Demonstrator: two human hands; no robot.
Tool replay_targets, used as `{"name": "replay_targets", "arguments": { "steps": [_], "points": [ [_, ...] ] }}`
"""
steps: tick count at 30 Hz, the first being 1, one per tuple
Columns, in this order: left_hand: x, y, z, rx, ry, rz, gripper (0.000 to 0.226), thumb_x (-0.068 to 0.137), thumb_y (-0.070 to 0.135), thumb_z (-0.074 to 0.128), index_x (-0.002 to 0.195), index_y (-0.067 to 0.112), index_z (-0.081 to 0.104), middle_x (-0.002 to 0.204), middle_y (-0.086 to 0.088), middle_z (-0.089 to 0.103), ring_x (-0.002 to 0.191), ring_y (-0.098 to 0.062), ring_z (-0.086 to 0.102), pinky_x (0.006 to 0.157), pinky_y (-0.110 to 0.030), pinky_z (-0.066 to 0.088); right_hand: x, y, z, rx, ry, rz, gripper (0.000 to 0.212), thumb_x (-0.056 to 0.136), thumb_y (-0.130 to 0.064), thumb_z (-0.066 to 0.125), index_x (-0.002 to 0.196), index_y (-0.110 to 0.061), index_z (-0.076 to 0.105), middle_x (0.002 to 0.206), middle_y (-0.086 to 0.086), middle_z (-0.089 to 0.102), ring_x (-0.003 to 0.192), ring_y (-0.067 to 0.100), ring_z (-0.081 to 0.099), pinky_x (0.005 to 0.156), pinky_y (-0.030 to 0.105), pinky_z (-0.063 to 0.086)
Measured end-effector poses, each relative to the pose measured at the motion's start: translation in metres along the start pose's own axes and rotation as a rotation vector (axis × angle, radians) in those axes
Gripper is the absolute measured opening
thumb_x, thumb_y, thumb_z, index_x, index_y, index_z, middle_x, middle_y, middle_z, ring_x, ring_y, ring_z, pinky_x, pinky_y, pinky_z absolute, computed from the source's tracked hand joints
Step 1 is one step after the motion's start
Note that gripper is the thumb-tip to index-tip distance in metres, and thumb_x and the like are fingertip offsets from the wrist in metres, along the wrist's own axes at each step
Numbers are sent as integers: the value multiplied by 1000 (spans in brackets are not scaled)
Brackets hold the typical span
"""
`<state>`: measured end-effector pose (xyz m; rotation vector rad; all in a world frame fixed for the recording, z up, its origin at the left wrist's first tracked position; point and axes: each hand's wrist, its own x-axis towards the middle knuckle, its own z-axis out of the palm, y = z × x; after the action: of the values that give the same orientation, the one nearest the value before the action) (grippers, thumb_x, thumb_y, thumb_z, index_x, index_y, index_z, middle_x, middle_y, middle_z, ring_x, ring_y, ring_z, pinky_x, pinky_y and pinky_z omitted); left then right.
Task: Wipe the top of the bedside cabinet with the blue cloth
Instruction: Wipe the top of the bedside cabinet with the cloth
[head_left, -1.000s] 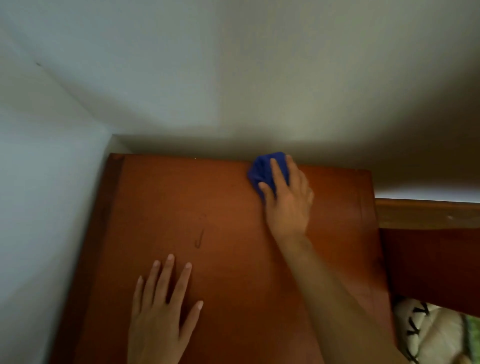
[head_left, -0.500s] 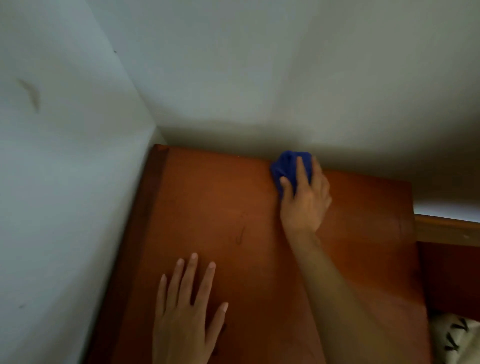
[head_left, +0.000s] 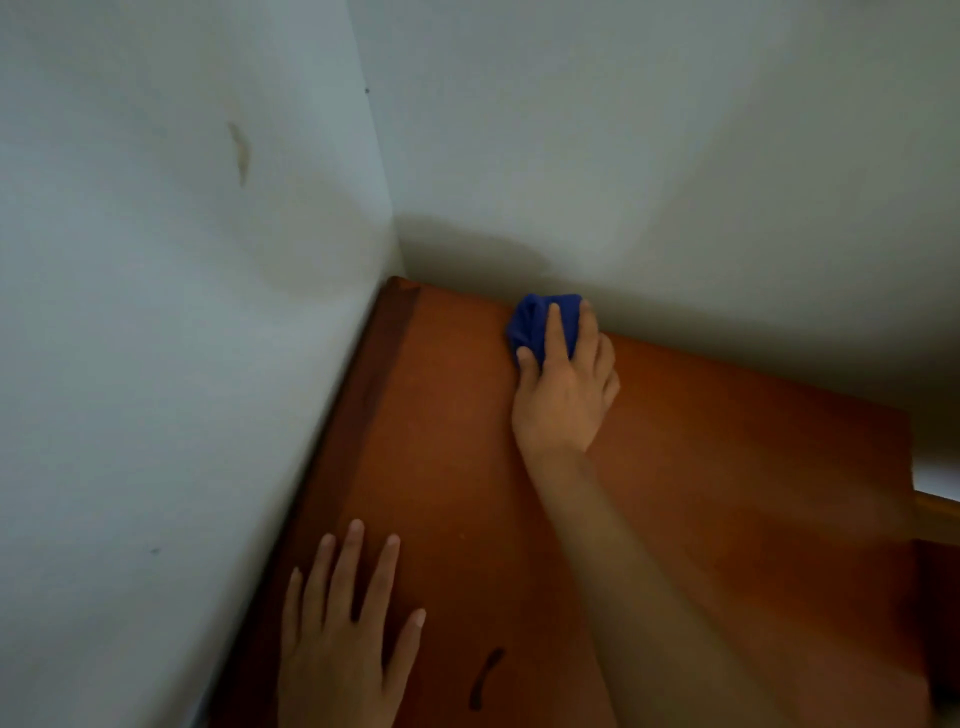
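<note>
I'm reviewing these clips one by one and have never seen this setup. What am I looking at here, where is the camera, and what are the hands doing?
There is no machine here: a person wears a camera on the head, looking down at their own hands. The reddish-brown surface is the top of a bedside cabinet, set into a corner of white walls. The right hand presses a bunched blue cloth against the top by the back wall, fingers over it. The left hand rests flat on the top. A dark streak lies near it.

The blue cloth lies bunched at the back edge of the cabinet top, against the wall. The top is flat, reddish-brown wood with a dark curved mark near its front.
</note>
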<state>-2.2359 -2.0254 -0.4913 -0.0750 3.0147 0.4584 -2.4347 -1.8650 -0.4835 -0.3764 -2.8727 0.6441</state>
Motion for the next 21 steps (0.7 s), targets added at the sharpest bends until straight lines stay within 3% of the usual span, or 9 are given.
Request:
{"name": "replay_targets", "arguments": {
  "steps": [3,5,7,11,13,15,17,21],
  "points": [
    [0,-1,1,3,27,6,57,90,57,21,131,23,43,137,-14,45,125,-33,37,105,-44,19,-5,-28,12,-33,-139,-456,48,76,-35,56,120,-19,60,131,11,55,110,35,57,84,45,48],
    [-2,-2,2,3,24,8,58,91,57,21,132,23,43,139,-12,43,126,-32,36,105,-44,19,0,-27,17,-63,-215,-606,48,80,-38,47,123,-19,58,133,10,54,111,33,56,85,45,48],
    [-3,-2,1,-8,17,3,59,91,58,21,133,23,41,140,-11,41,128,-30,34,106,-43,18,12,-27,19,-34,-222,-600,50,85,-38,45,131,-20,49,141,10,45,122,32,47,93,45,40],
    [-10,-5,-5,-2,48,-35,60,91,57,21,135,21,39,140,-13,41,128,-31,32,107,-41,15,30,-47,26,-33,-242,-401,51,94,-35,44,142,-25,30,153,4,23,135,27,23,105,38,21],
    [-18,-8,-8,-6,72,-87,60,91,58,20,134,21,39,140,-12,41,129,-31,30,108,-38,12,20,-55,27,7,-244,-496,49,91,-34,46,139,-23,38,150,6,30,132,30,31,102,41,28],
    [-27,-12,-8,-34,95,-144,60,91,59,19,133,21,40,141,-10,37,134,-26,24,109,-35,9,8,-49,26,17,-265,-726,49,85,-38,44,130,-20,50,141,9,45,121,33,47,93,42,40],
    [-37,-15,-7,-58,129,-189,60,90,59,19,131,21,41,140,-8,35,138,-18,16,109,-32,8,14,-44,23,-24,-315,-902,52,84,-41,40,130,-20,51,139,9,48,118,33,50,90,41,41],
    [-57,-21,-1,-29,172,-212,59,91,58,21,128,19,44,135,-14,42,125,-33,34,108,-32,13,46,-60,30,-77,-360,-724,52,92,-37,45,141,-27,31,152,3,25,134,26,27,103,38,24]
  ]
}}
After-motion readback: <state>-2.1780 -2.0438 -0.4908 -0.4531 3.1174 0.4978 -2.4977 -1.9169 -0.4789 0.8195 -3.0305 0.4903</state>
